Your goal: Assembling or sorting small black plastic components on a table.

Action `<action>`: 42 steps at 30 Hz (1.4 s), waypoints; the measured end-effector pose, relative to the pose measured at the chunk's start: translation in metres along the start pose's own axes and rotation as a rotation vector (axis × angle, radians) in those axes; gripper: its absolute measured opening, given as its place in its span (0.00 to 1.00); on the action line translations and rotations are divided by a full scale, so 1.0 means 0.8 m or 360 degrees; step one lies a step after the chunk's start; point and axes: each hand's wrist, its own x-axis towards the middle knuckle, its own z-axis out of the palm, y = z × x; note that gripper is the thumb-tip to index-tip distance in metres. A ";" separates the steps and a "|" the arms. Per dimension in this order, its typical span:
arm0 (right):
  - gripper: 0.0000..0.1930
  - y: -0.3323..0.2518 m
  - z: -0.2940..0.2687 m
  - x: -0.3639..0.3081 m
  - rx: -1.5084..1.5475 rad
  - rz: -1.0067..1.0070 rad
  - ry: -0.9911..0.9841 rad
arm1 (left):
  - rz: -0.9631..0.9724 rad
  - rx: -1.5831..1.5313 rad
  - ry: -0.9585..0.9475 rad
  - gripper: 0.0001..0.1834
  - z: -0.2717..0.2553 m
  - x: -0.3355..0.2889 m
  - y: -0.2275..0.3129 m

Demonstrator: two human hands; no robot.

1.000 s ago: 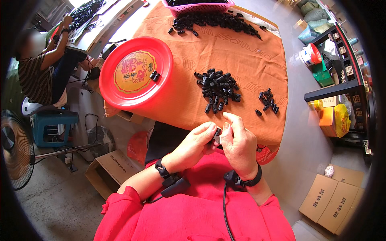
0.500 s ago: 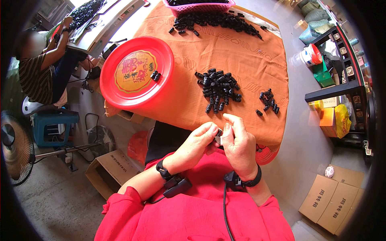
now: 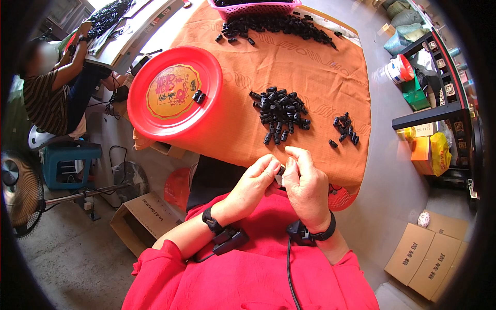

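Observation:
In front of my body, just off the near edge of the orange-covered table, my left hand point(image 3: 249, 187) and my right hand point(image 3: 310, 194) meet. A small black cylindrical part point(image 3: 281, 170) is pinched between them, mostly covered by fingers. Below its dark end, between the thumbs, a pale bit shows that I cannot make out. My right thumb presses from the right, with the forefinger raised above it. Beyond my hands lies a heap of small black cylindrical parts point(image 3: 279, 111). A smaller group of black parts point(image 3: 345, 128) sits to its right.
A round red lid point(image 3: 206, 116) at left carries a few black parts. A pink basket point(image 3: 258, 10) and a long black pile point(image 3: 279, 30) occupy the far side. A fan point(image 3: 20, 191), a cardboard box point(image 3: 147, 217) and another person point(image 3: 51, 98) are at left; shelving point(image 3: 429, 116) is at right.
My hands keep nearly the same place and grip on the small black part. The view has shifted very slightly. The heaps look unchanged.

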 end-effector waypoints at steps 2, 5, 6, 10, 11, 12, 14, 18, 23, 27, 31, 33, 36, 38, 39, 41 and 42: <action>0.10 -0.001 0.000 0.000 -0.0022 -0.0009 0.0012 | 0.0069 0.0050 0.0133 0.14 0.005 0.001 -0.005; 0.09 -0.003 0.001 0.000 -0.0060 -0.0024 0.0034 | 0.0124 0.0054 0.0114 0.14 0.003 0.002 -0.008; 0.09 -0.003 0.001 0.000 -0.0075 -0.0030 0.0043 | 0.0124 0.0054 0.0115 0.14 0.003 0.002 -0.009; 0.10 -0.004 0.000 0.001 -0.0154 -0.0114 0.0077 | 0.0133 -0.0009 0.0106 0.13 0.001 0.004 -0.014; 0.10 -0.003 0.001 0.001 -0.0158 -0.0125 0.0083 | 0.0151 -0.0014 0.0089 0.12 0.001 0.004 -0.015; 0.10 -0.003 0.002 0.000 -0.0162 -0.0136 0.0088 | 0.0151 -0.0014 0.0089 0.12 0.002 0.004 -0.013; 0.10 -0.001 0.002 0.000 -0.0157 -0.0114 0.0081 | 0.0059 -0.0156 0.0120 0.11 0.008 0.002 -0.008; 0.10 0.001 0.004 -0.001 -0.0087 -0.0059 0.0083 | -0.0023 -0.0235 0.0122 0.09 0.005 0.003 -0.014; 0.10 0.004 0.006 -0.003 -0.0052 -0.0011 0.0108 | -0.0006 -0.0321 0.0198 0.08 0.010 0.004 -0.018; 0.10 0.004 0.007 -0.005 -0.0031 0.0023 0.0158 | -0.0006 -0.0282 0.0212 0.08 0.012 0.004 -0.018; 0.10 0.005 0.009 -0.006 -0.0024 0.0041 0.0166 | 0.0004 -0.0299 0.0228 0.08 0.011 0.004 -0.022; 0.10 0.005 0.009 -0.006 -0.0026 0.0056 0.0155 | 0.0006 -0.0303 0.0237 0.08 0.011 0.004 -0.024; 0.10 0.007 0.008 -0.005 -0.0025 0.0053 0.0139 | 0.0002 -0.0295 0.0250 0.08 0.013 0.004 -0.024; 0.09 0.004 0.006 -0.004 -0.0045 0.0030 0.0129 | -0.0002 -0.0268 0.0278 0.08 0.015 0.004 -0.021; 0.09 0.003 0.005 -0.004 -0.0065 0.0007 0.0119 | -0.0002 -0.0268 0.0278 0.08 0.015 0.004 -0.021; 0.10 0.005 0.007 -0.004 -0.0063 -0.0007 0.0149 | 0.0009 -0.0255 0.0276 0.09 0.015 0.003 -0.020; 0.10 0.006 0.009 -0.005 -0.0061 -0.0021 0.0178 | 0.0009 -0.0254 0.0275 0.09 0.013 0.003 -0.019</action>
